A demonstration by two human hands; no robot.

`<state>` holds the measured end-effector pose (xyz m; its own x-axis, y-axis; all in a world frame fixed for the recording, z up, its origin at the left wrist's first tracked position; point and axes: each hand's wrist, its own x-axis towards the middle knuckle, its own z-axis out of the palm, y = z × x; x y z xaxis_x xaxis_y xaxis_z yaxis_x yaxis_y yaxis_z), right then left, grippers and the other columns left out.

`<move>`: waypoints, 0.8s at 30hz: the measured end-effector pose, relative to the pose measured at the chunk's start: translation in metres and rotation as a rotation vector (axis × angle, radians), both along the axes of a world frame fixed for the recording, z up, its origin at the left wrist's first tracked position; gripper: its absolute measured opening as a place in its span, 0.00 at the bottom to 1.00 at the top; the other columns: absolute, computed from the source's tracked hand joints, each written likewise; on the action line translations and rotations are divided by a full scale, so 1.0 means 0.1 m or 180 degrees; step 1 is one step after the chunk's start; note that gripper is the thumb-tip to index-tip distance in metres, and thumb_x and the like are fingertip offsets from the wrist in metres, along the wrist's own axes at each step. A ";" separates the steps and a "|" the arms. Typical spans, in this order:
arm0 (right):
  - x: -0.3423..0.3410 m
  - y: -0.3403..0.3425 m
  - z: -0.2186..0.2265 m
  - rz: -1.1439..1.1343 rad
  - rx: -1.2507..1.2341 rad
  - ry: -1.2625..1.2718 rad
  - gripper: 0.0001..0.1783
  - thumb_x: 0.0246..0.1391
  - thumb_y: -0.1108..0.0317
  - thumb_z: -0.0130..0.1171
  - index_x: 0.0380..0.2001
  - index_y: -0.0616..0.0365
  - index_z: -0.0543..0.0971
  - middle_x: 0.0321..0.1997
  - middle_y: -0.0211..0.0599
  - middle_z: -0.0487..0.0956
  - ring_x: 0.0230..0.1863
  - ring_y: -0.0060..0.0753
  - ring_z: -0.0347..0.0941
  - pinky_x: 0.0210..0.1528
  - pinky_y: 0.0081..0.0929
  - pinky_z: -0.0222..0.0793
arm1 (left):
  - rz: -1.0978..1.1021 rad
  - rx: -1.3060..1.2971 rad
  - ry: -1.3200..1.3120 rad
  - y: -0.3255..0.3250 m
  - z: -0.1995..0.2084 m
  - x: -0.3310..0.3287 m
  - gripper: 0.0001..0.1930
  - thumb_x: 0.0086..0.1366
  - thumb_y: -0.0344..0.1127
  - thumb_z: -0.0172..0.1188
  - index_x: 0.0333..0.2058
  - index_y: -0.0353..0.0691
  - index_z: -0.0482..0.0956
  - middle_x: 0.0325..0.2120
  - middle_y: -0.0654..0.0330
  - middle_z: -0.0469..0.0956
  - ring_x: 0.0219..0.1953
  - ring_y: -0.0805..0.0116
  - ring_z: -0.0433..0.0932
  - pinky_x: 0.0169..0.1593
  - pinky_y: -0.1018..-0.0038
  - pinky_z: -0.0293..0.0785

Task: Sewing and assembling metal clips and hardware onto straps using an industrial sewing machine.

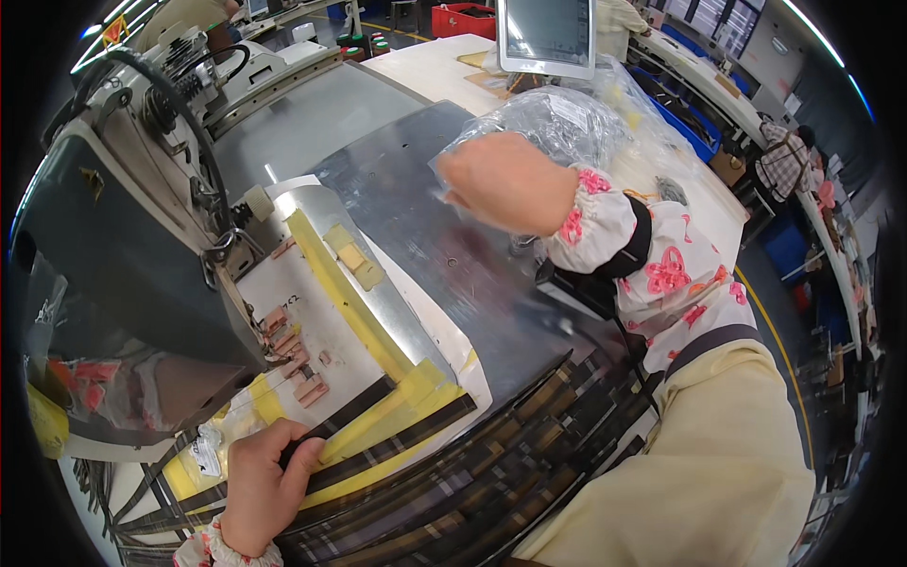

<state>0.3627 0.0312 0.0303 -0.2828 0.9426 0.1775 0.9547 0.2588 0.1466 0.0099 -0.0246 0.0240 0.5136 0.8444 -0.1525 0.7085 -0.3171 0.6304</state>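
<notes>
Low in the view, my left hand (267, 480) pinches a dark plaid fabric strip (354, 408) between thumb and fingers. The strip lies slanted over a white work plate edged with yellow tape (351, 304). Small pink pieces (289, 352) are scattered on that plate, beside the sewing machine head (132, 283). Another dark strip (406, 431) runs parallel, nearer to me. My right hand (510, 184) is raised over the grey metal table (406, 180), in front of a clear plastic bag (567, 123). It is curled and slightly blurred; its fingertips are hidden.
Many dark plaid strips (510, 444) hang along the near table edge by my lap. A screen (546, 36) stands at the far side. Blue bins (685, 123) and a long bench with goods line the right. A red crate (463, 21) is farther back.
</notes>
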 end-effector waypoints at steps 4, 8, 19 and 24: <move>0.33 0.17 -0.24 -0.0059 -0.0159 0.0041 0.12 0.43 0.71 0.61 0.31 0.64 0.71 0.27 0.50 0.76 0.33 0.56 0.75 0.35 0.46 0.71 | -0.0798 -0.0258 0.0069 -0.12 -0.02 0.02 0.07 0.61 0.32 0.60 0.30 0.33 0.76 0.15 0.55 0.74 0.17 0.67 0.72 0.24 0.75 0.67; 0.35 0.19 -0.29 0.0206 -0.0088 0.0543 0.15 0.38 0.75 0.59 0.33 0.64 0.71 0.29 0.54 0.75 0.36 0.61 0.72 0.37 0.48 0.69 | 0.0055 -0.0647 -0.0447 -0.05 -0.04 -0.08 0.06 0.61 0.30 0.58 0.35 0.34 0.78 0.16 0.55 0.75 0.16 0.67 0.75 0.25 0.76 0.68; -1.02 -0.24 0.05 0.1530 -0.1975 0.2593 0.07 0.45 0.73 0.62 0.23 0.61 0.73 0.27 0.28 0.73 0.29 0.16 0.68 0.27 0.18 0.64 | 0.0110 0.0049 -0.0569 0.06 -0.09 -0.22 0.09 0.57 0.26 0.58 0.37 0.33 0.78 0.20 0.53 0.76 0.17 0.69 0.72 0.23 0.75 0.66; -1.20 -0.14 -0.13 0.0734 -0.2421 0.3217 0.07 0.43 0.73 0.60 0.25 0.63 0.73 0.23 0.34 0.75 0.23 0.24 0.69 0.28 0.24 0.66 | -0.0090 0.0883 -0.0513 0.06 -0.14 -0.23 0.13 0.60 0.24 0.54 0.43 0.32 0.78 0.23 0.54 0.73 0.22 0.63 0.70 0.29 0.75 0.66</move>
<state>0.2429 0.0167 0.0175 -0.5076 0.8483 -0.1506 0.4769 0.1311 -0.8691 -0.0129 -0.0187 0.0102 0.5362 0.8275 0.1667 0.5951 -0.5107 0.6205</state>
